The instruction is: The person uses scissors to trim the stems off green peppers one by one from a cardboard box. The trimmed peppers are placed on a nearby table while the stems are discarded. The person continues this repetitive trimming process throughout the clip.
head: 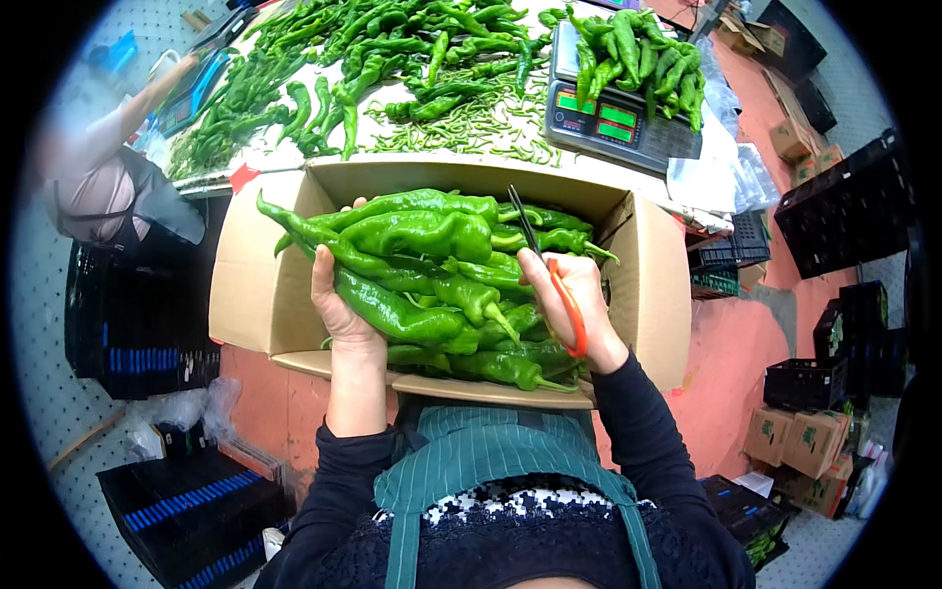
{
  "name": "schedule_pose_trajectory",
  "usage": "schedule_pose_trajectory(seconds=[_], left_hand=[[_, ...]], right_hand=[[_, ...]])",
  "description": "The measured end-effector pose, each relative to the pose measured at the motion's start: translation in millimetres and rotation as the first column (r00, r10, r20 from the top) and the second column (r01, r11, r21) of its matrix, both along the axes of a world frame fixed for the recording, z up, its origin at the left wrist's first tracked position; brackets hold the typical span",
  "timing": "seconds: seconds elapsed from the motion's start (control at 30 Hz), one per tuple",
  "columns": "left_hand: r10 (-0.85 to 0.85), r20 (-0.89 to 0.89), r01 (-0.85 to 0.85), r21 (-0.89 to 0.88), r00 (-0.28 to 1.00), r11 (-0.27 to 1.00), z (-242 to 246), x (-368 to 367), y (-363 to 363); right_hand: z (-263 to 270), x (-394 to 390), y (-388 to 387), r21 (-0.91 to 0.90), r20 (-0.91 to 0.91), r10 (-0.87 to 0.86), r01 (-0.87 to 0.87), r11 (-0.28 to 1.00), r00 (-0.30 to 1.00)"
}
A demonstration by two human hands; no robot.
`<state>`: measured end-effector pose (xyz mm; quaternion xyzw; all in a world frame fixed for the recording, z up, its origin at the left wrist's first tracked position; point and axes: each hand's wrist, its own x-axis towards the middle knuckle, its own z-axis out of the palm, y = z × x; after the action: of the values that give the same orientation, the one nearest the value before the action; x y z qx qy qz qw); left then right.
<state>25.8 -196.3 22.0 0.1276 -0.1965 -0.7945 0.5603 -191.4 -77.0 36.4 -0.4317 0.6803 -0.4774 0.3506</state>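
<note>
Several long green peppers [412, 232] lie in my left hand [346, 316], whose thumb shows at their left side while most of its fingers are hidden beneath them. Scissors [525, 217] with dark blades and orange-red handles are in my right hand [578, 294], blades pointing away from me and close together. The blades are beside the stem ends of the held peppers; whether they touch a stem, I cannot tell. Both hands are over an open cardboard box [662, 287] with its flaps folded out. More green peppers [508, 368] fill the box below.
Beyond the box, a table bears a heap of green peppers [383, 44] and scattered cut stems [471, 136]. A digital scale [625, 143] carries a pile of peppers [633, 59]. A person [103, 177] stands at the left. Black crates [846, 199] and cartons [809, 442] stand right.
</note>
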Motion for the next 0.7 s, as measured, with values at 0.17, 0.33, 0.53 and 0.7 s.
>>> schedule_pose_trajectory(seconds=[0.17, 0.33, 0.53, 0.7], left_hand=[[0.095, 0.024, -0.094, -0.025, 0.995, 0.995, 10.1, -5.8, 2.2], [0.193, 0.075, -0.191, -0.025, 0.978, 0.981, 13.5, 5.8, -16.2], [0.243, 0.068, -0.244, 0.016, 0.968, 0.970, 12.9, 10.2, -25.3], [0.268, 0.050, -0.270, 0.039, 0.962, 0.962, 14.8, 5.8, -18.2]], right_hand=[[9.5, 7.6, 23.7, 0.032, 0.221, -0.054, 0.048, 0.998, 0.974], [42.8, 9.2, 65.1, 0.081, 0.514, 0.064, -0.123, 0.989, 0.856], [41.9, 37.1, 63.6, 0.187, 0.598, 0.133, -0.298, 0.936, 0.791], [29.5, 46.2, 36.8, 0.161, 0.531, 0.093, -0.208, 0.965, 0.842]])
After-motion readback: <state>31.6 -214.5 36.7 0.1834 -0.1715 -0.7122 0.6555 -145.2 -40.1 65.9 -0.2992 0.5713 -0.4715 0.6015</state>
